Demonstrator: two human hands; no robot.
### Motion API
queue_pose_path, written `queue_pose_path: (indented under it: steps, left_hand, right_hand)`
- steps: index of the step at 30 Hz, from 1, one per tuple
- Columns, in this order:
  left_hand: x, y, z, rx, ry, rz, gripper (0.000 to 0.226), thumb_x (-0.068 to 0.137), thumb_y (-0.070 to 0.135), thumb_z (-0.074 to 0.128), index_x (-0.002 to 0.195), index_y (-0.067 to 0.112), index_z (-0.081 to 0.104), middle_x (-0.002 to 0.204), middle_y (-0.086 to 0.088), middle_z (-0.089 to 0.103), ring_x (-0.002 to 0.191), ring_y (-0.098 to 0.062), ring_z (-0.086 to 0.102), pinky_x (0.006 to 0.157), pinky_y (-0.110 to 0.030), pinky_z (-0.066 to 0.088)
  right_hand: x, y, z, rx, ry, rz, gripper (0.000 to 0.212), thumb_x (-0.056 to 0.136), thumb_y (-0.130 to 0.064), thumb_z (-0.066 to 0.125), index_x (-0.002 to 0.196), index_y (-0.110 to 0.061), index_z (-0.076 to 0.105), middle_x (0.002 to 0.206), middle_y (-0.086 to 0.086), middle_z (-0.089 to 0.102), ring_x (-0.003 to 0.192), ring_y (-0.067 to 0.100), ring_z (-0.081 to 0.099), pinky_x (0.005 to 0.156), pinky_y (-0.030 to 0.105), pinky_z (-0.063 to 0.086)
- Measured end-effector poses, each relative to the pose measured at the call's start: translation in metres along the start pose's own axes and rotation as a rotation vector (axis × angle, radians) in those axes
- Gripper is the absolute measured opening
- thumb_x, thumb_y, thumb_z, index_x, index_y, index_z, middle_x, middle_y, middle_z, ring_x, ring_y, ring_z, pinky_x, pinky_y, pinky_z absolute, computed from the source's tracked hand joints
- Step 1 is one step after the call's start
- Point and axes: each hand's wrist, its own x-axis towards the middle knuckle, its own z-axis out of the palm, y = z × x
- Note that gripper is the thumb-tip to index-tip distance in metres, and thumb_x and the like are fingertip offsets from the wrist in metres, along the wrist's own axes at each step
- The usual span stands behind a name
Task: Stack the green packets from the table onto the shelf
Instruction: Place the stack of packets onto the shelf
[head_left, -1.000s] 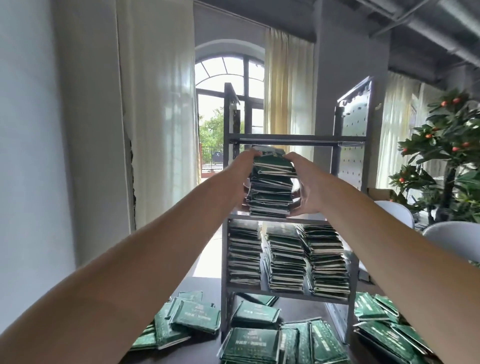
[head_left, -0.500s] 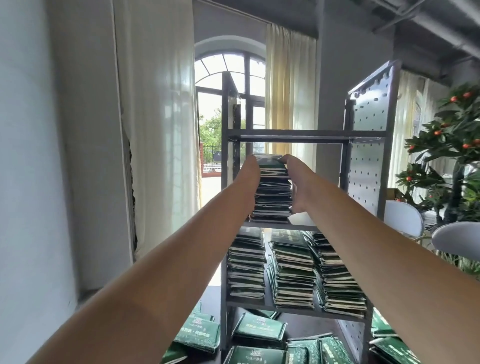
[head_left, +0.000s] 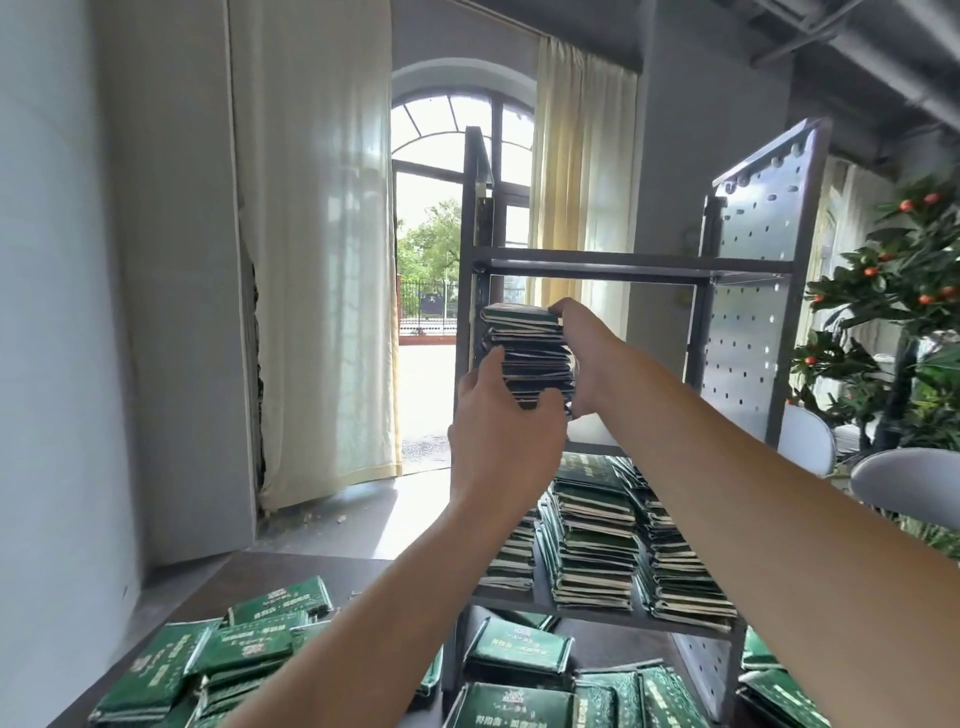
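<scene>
Right hand (head_left: 582, 358) lay against the right side of a tall stack of flat green foil packets (head_left: 527, 353), fingertips hooked over its top edge, so it gripped the stack. Left hand (head_left: 501, 431) sat at the stack's left and front, fingers up along the side and thumb curled across the lower front, holding it too. The stack stood at the left end of the middle tier of the grey metal shelf unit with perforated side panels (head_left: 748, 291); whether its base rested fully on the tier could not be told, as the left hand hid it.

The tier below held three full stacks of the same packets (head_left: 592, 545), side by side and touching. The top tier showed nothing on it from this angle.

Loose green packets (head_left: 244, 654) lay scattered on the dark table (head_left: 332, 577) to the left of the unit, more (head_left: 519, 654) lay under its lowest tier, and a few (head_left: 779, 691) lay to the right.

Judgement: task roughly half done. One tier filled, a second begun, many packets left on the table.
</scene>
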Motion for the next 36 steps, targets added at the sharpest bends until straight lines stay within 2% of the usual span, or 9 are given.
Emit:
queue_pose_path:
  steps: [6, 10, 15, 17, 19, 21, 24, 29, 36]
  left_hand:
    - [-0.004, -0.019, -0.014, 0.121, 0.063, 0.064, 0.047, 0.094, 0.026, 0.06, 0.139, 0.032, 0.05, 0.136, 0.009, 0.05, 0.078, 0.011, 0.046, 0.083, -0.023, 0.035]
    - [0.0, -0.023, -0.022, 0.157, 0.066, 0.052, 0.038, 0.093, 0.024, 0.058, 0.13, 0.031, 0.06, 0.127, 0.007, 0.055, 0.08, 0.005, 0.053, 0.081, -0.026, 0.038]
    - [-0.001, -0.026, -0.03, 0.136, 0.052, 0.026, 0.03, 0.092, 0.025, 0.061, 0.121, 0.031, 0.066, 0.122, 0.01, 0.059, 0.099, -0.01, 0.062, 0.086, -0.027, 0.044]
    - [-0.002, -0.027, -0.033, 0.138, 0.047, 0.027, 0.028, 0.093, 0.025, 0.061, 0.119, 0.031, 0.067, 0.121, 0.012, 0.063, 0.104, -0.01, 0.063, 0.091, -0.028, 0.046]
    - [-0.002, -0.028, -0.036, 0.154, 0.05, 0.048, 0.022, 0.095, 0.027, 0.06, 0.115, 0.03, 0.068, 0.117, 0.013, 0.067, 0.105, -0.009, 0.064, 0.092, -0.028, 0.047]
    - [-0.004, -0.028, -0.036, 0.178, 0.052, 0.081, 0.016, 0.096, 0.03, 0.059, 0.108, 0.03, 0.07, 0.112, 0.014, 0.069, 0.102, -0.008, 0.065, 0.09, -0.026, 0.047]
    - [-0.003, -0.029, -0.037, 0.21, 0.047, 0.091, 0.015, 0.096, 0.033, 0.06, 0.105, 0.03, 0.071, 0.106, 0.017, 0.07, 0.097, -0.006, 0.065, 0.082, -0.022, 0.042]
    - [-0.002, -0.031, -0.036, 0.222, 0.038, 0.088, 0.017, 0.096, 0.034, 0.058, 0.103, 0.028, 0.073, 0.097, 0.018, 0.069, 0.09, -0.004, 0.064, 0.074, -0.02, 0.041]
    - [-0.014, -0.036, -0.032, 0.246, -0.004, 0.106, 0.02, 0.097, 0.035, 0.058, 0.101, 0.025, 0.075, 0.092, 0.017, 0.068, 0.086, -0.005, 0.063, 0.071, -0.016, 0.041]
  right_hand:
    - [-0.003, 0.0, 0.017, -0.037, -0.014, -0.012, 0.038, 0.099, -0.044, 0.038, 0.083, -0.014, 0.056, 0.092, 0.007, 0.064, 0.081, 0.027, 0.063, 0.089, 0.036, 0.053]
    - [-0.009, 0.001, 0.018, -0.055, -0.003, -0.025, 0.045, 0.101, -0.048, 0.036, 0.079, -0.014, 0.056, 0.08, 0.006, 0.063, 0.072, 0.024, 0.062, 0.078, 0.032, 0.053]
    - [-0.016, 0.0, 0.015, -0.049, 0.029, -0.031, 0.037, 0.101, -0.046, 0.036, 0.084, -0.016, 0.05, 0.082, 0.007, 0.058, 0.075, 0.022, 0.058, 0.068, 0.035, 0.05]
    - [-0.015, 0.0, 0.015, -0.061, 0.043, -0.046, 0.038, 0.1, -0.047, 0.035, 0.099, -0.014, 0.054, 0.104, 0.01, 0.061, 0.096, 0.026, 0.06, 0.084, 0.043, 0.052]
    - [-0.01, 0.001, 0.014, -0.126, 0.077, -0.042, 0.053, 0.099, -0.049, 0.035, 0.135, -0.013, 0.047, 0.142, 0.015, 0.049, 0.128, 0.034, 0.049, 0.11, 0.053, 0.04]
    - [-0.009, 0.003, 0.011, -0.192, 0.118, -0.057, 0.059, 0.099, -0.047, 0.035, 0.148, -0.014, 0.038, 0.15, 0.016, 0.04, 0.136, 0.037, 0.041, 0.114, 0.055, 0.034]
    - [-0.006, 0.008, 0.002, -0.236, 0.157, -0.062, 0.057, 0.098, -0.051, 0.037, 0.143, -0.017, 0.045, 0.13, 0.017, 0.051, 0.12, 0.037, 0.051, 0.102, 0.055, 0.044]
    - [-0.001, 0.015, -0.012, -0.245, 0.184, -0.076, 0.049, 0.103, -0.048, 0.039, 0.131, -0.011, 0.054, 0.109, 0.015, 0.057, 0.095, 0.03, 0.057, 0.065, 0.037, 0.049]
    - [-0.013, 0.046, -0.031, -0.292, 0.299, -0.187, 0.036, 0.096, -0.022, 0.048, 0.125, -0.004, 0.059, 0.084, 0.008, 0.061, 0.064, 0.02, 0.058, 0.049, 0.023, 0.049]
